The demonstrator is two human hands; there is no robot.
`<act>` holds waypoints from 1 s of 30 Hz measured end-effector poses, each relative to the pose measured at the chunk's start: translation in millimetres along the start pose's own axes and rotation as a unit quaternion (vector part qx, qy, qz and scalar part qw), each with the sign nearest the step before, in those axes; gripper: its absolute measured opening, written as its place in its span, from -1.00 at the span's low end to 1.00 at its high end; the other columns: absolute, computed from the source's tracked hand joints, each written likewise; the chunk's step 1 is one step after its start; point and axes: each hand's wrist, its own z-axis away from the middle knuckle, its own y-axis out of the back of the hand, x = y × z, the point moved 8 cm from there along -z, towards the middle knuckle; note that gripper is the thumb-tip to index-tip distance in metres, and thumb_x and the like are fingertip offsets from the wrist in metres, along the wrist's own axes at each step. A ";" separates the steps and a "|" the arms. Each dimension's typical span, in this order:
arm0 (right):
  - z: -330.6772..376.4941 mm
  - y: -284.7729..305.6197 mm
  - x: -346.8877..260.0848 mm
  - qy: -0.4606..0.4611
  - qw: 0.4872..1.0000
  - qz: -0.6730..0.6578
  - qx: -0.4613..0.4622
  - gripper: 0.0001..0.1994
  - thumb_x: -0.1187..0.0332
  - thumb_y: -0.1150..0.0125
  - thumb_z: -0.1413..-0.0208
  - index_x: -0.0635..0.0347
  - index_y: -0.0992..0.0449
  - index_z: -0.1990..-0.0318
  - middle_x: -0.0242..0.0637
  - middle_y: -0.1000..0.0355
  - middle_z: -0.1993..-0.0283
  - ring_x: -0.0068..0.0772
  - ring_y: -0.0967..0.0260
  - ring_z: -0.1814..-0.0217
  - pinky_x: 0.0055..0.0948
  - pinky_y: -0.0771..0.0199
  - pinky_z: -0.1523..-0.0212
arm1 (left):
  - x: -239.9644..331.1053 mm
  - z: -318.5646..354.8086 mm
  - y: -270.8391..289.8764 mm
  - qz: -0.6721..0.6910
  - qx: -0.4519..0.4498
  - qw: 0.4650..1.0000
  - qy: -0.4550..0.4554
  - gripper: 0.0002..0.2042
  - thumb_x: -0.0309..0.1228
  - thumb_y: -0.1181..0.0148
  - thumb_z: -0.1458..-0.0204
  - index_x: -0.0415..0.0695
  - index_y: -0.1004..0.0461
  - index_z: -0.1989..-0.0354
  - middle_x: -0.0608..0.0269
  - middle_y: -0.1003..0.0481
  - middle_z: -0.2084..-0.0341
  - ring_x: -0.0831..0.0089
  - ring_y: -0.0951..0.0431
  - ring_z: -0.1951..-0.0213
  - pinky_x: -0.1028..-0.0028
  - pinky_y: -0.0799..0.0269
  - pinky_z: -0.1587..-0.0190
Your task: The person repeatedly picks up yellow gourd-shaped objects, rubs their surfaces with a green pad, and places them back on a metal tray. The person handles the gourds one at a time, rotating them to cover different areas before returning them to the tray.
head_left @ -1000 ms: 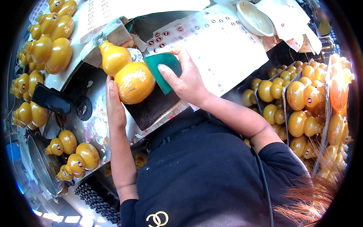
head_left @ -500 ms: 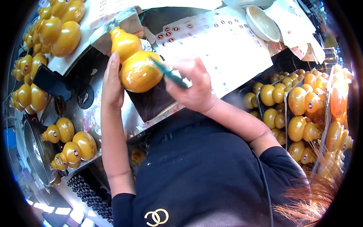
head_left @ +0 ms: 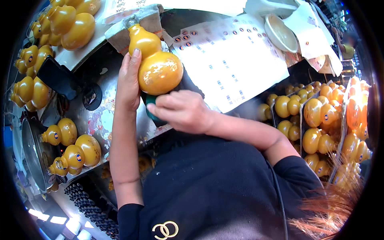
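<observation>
A glossy yellow gourd-shaped bottle (head_left: 161, 72) lies tilted, its narrow neck pointing away from me against a pale padded block (head_left: 150, 25). My left hand (head_left: 130, 80) grips its left side, thumb on the yellow surface and the other fingers mostly hidden. Just below the bottle's wide base, my right hand (head_left: 182, 112) is closed on a dark green flat tool (head_left: 153, 109), partly covered by the fingers. What kind of tool it is I cannot make out. Right of the bottle spreads a white sheet with small round dark stickers (head_left: 240, 68).
More yellow gourd bottles (head_left: 86, 151) stand at the left, with others at the back left and in racks (head_left: 316, 110) at the right. A black stand (head_left: 60, 78) rises from the metal bench. A shallow oval dish (head_left: 280, 34) rests at the back right.
My right hand and the green tool have moved from the bottle's right side down to below its base. The bottle and left hand appear slightly further right as the view shifts.
</observation>
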 end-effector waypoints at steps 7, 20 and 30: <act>-9.7 2.0 -4.7 -0.024 0.996 -0.047 -0.068 -0.78 0.47 -0.22 0.08 0.10 -0.50 0.21 -0.39 -0.35 0.36 -0.43 -0.40 0.35 -0.45 -0.42 0.39 | 1.6 0.4 -1.2 0.000 -0.005 1.000 0.000 -0.55 -0.11 0.03 -0.24 -0.21 -0.23 -0.11 0.15 -0.44 0.10 0.45 -0.52 0.08 0.46 -0.46 0.03; -84.6 20.0 99.4 -0.078 0.977 -0.128 -0.148 -0.67 0.35 -0.18 -0.10 0.20 -0.40 -0.02 -0.07 -0.47 0.11 -0.03 -0.45 0.06 -0.29 -0.44 0.01 | -11.5 45.7 1.9 0.020 0.052 0.997 -0.056 -0.51 -0.29 0.36 -0.30 -0.20 0.05 -0.37 0.16 -0.10 -0.30 0.37 -0.11 -0.32 0.33 0.05 -0.35; -78.4 13.9 107.2 -0.100 0.952 -0.232 -0.170 -0.67 0.31 -0.19 -0.12 0.17 -0.40 -0.03 -0.15 -0.46 0.08 -0.11 -0.44 0.02 -0.33 -0.43 -0.02 | -11.8 47.5 4.8 0.060 0.053 0.996 -0.045 -0.47 -0.24 0.29 -0.23 -0.23 -0.04 -0.33 0.15 -0.18 -0.26 0.33 -0.13 -0.31 0.34 0.06 -0.34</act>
